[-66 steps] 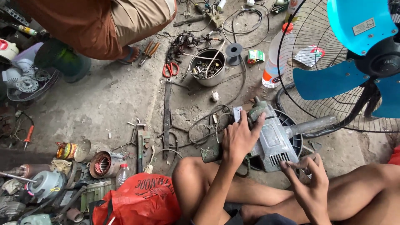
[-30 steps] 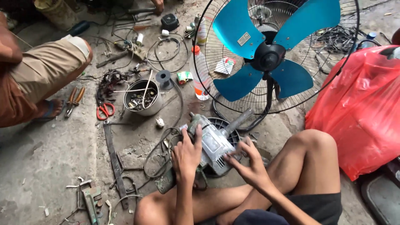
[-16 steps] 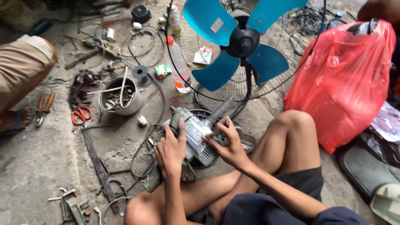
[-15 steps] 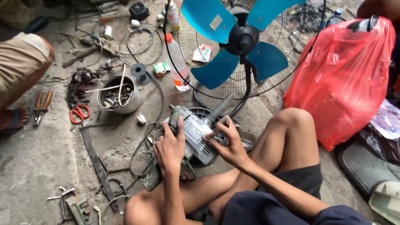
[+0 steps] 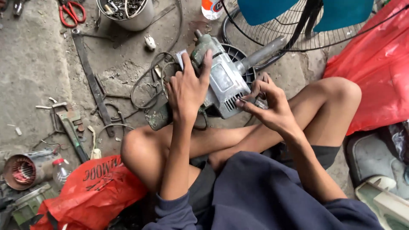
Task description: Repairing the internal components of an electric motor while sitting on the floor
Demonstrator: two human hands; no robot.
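Observation:
A grey and green electric power tool (image 5: pixel 225 81) lies on the concrete floor in front of my crossed legs. My left hand (image 5: pixel 187 87) lies over its left side, fingers wrapped on the green front part. My right hand (image 5: pixel 268 106) touches the tool's rear vented end with its fingertips pinched there. I cannot tell whether the right fingers hold a small part. A black cable (image 5: pixel 147 85) loops from the tool across the floor.
A blue-bladed standing fan (image 5: pixel 298 17) stands just behind the tool. Red plastic bags lie at right (image 5: pixel 379 64) and lower left (image 5: pixel 91 196). A metal pot of parts (image 5: pixel 128 10), red scissors (image 5: pixel 70 10), a pipe wrench (image 5: pixel 70 130) and a flat metal bar (image 5: pixel 91 81) lie at left.
My view has tilted down and moved closer to the tool. My right hand went from the floor beside my leg to the tool's rear end; my left hand stayed on the tool.

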